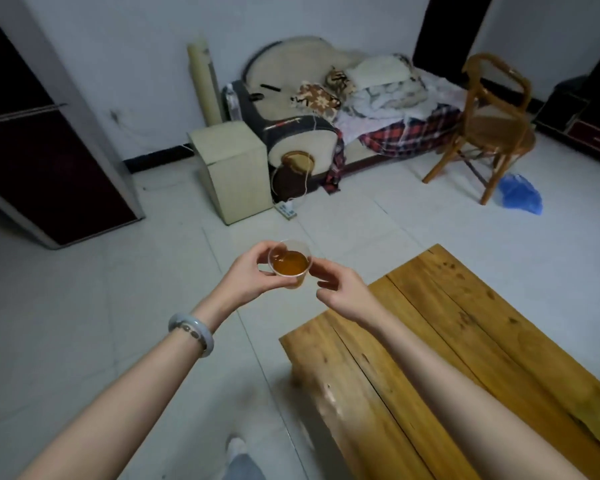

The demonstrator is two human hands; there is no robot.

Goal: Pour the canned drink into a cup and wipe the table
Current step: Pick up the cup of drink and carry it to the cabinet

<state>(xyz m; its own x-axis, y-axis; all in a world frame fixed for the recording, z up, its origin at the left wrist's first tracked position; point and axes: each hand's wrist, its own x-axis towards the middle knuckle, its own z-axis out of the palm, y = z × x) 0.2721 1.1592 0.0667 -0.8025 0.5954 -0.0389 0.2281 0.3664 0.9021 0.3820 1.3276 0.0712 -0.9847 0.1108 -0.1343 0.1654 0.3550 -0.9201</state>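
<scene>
Cup (pixel 290 265): clear plastic, amber drink (pixel 289 262) inside with its surface below the rim. It's held in the air between both hands, out over the tiled floor (pixel 84 306), just past the table's far left corner, not over the tabletop.

Left hand (pixel 253 271): on the cup's left side, fingers and thumb curled round the wall, gripping it. Pale bracelet (pixel 191 334) on that wrist.

Right hand (pixel 343 289): on the cup's right side, index fingertip at the rim, thumb just under it, other fingers loosely curled. Can't tell if it's pinching the rim or only touching.

Table (pixel 465 341): wooden planks, lower right of view, under the right forearm. Cup is clear of it, no contact.

Background: sofa bed (pixel 326 116) with piled bedding against the far wall, wooden chair (pixel 492 126) to its right, blue bag (pixel 520 195) on the floor by the chair leg.
</scene>
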